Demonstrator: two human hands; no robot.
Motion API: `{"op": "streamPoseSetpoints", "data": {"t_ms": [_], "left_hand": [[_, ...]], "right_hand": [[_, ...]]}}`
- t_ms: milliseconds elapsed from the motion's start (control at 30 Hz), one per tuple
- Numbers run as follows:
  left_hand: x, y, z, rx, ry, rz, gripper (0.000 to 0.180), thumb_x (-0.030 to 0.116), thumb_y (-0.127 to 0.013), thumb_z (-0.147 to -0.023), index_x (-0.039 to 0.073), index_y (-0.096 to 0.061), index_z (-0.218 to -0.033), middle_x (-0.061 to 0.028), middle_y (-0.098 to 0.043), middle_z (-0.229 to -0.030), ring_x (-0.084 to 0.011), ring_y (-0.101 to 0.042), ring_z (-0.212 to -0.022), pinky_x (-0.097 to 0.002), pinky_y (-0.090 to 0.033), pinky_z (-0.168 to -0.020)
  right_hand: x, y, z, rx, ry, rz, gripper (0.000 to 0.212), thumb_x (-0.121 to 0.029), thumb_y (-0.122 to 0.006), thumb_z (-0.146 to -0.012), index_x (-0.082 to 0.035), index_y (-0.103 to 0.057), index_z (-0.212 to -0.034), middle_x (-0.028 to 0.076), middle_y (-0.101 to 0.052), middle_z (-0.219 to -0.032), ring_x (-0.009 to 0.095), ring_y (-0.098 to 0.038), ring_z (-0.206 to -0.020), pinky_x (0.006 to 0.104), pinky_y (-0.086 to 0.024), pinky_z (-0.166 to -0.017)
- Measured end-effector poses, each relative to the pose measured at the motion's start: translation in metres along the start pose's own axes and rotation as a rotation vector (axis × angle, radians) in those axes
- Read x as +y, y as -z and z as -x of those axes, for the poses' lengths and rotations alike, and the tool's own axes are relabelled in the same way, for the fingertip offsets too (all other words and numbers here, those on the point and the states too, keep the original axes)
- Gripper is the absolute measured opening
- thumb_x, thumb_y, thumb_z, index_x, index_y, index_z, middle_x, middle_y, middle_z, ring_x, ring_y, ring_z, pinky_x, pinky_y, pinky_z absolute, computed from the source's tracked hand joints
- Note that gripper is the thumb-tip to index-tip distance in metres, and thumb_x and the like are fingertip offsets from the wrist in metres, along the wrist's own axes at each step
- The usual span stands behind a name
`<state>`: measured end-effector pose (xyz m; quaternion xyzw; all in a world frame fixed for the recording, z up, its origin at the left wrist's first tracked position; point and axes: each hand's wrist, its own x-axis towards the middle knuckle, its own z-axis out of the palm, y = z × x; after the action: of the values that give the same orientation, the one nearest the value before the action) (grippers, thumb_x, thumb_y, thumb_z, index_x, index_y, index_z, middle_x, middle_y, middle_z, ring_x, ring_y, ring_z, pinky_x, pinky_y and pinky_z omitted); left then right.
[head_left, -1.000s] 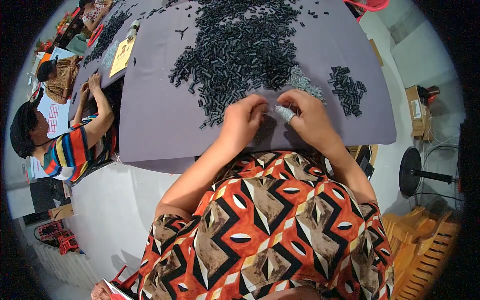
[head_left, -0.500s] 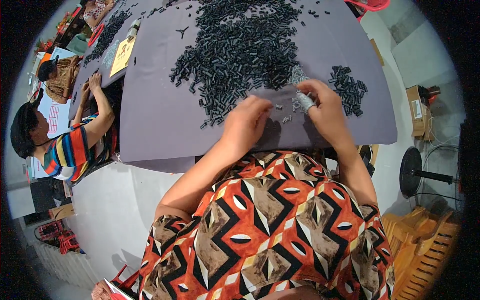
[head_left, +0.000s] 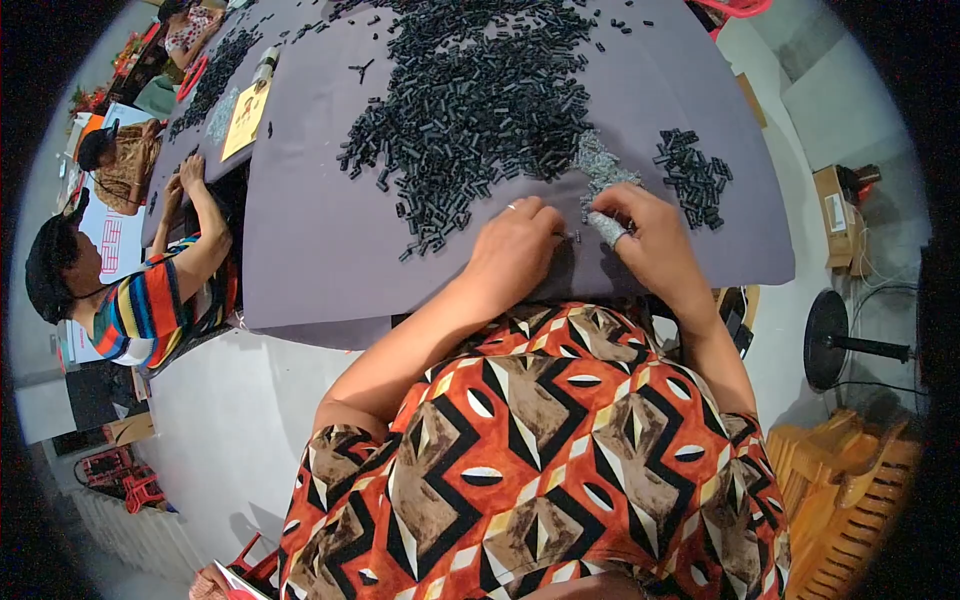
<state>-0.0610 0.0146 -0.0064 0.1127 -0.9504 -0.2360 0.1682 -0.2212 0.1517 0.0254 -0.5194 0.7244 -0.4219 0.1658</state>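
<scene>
On the purple-grey tabletop (head_left: 310, 230), my left hand (head_left: 512, 250) has its fingers drawn together, a ring on one of them. A tiny dark bit shows at its fingertips, too small to name. Just to the right is my right hand (head_left: 655, 240), fingers curled toward a thumb bound in silvery wrap (head_left: 608, 230); anything in its grip is hidden. Beyond the right hand lies a heap of small clear-silvery pieces (head_left: 600, 162), a few straying down between the hands. A large pile of short black tube-like pieces (head_left: 480, 110) spreads ahead of both hands.
A smaller pile of black pieces (head_left: 692, 178) lies right of my right hand. At the left, a person in a striped shirt (head_left: 160, 300) works at an adjoining table beside a yellow card (head_left: 245, 120). A black fan (head_left: 826, 340) and wooden chairs (head_left: 840, 500) stand at the right.
My left hand has moved right, closer to my right hand, which has dropped slightly toward me. The silvery heap is more exposed, and the loose pieces between the hands are mostly covered or gone from there.
</scene>
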Motion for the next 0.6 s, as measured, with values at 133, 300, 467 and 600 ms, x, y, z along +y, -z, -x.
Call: {"op": "streamPoseSetpoints", "data": {"t_ms": [133, 300, 467, 600], "left_hand": [[0.0, 0.008, 0.005, 0.051, 0.092, 0.052, 0.014, 0.013, -0.065, -0.087, 0.007, -0.062, -0.099, -0.014, -0.06, -0.096, -0.0366, -0.06, -0.093, -0.0444, -0.051, -0.076], [0.001, 0.012, 0.006, 0.062, 0.097, 0.097, 0.013, 0.01, -0.063, -0.088, 0.006, -0.061, -0.1, -0.0143, -0.06, -0.094, -0.0371, -0.06, -0.091, -0.0434, -0.05, -0.075], [0.003, 0.012, 0.008, 0.138, 0.044, 0.137, 0.014, 0.005, -0.064, -0.083, 0.004, -0.06, -0.097, -0.014, -0.059, -0.091, -0.0351, -0.06, -0.089, -0.0439, -0.049, -0.073], [-0.001, 0.009, 0.01, 0.158, 0.058, 0.184, 0.014, 0.005, -0.064, -0.084, 0.004, -0.06, -0.097, -0.0148, -0.059, -0.091, -0.0357, -0.06, -0.087, -0.0432, -0.049, -0.073]], "right_hand": [[-0.002, -0.008, 0.0, -0.057, 0.026, 0.002, 0.018, -0.009, -0.063, -0.082, -0.002, -0.065, -0.098, 0.015, -0.067, -0.092, 0.034, -0.065, -0.084, 0.0399, -0.051, -0.074], [-0.003, -0.025, -0.007, -0.113, 0.042, -0.045, 0.019, -0.01, -0.063, -0.081, -0.001, -0.065, -0.098, 0.016, -0.067, -0.091, 0.034, -0.065, -0.082, 0.0402, -0.051, -0.073], [0.003, -0.033, -0.009, -0.12, 0.013, -0.062, 0.02, -0.01, -0.063, -0.081, 0.0, -0.065, -0.099, 0.015, -0.068, -0.085, 0.03, -0.066, -0.076, 0.0383, -0.051, -0.069], [0.0, -0.026, -0.012, -0.253, -0.25, -0.37, 0.019, -0.008, -0.064, -0.082, 0.001, -0.066, -0.098, 0.013, -0.069, -0.082, 0.021, -0.067, -0.075, 0.0344, -0.051, -0.067]]}}
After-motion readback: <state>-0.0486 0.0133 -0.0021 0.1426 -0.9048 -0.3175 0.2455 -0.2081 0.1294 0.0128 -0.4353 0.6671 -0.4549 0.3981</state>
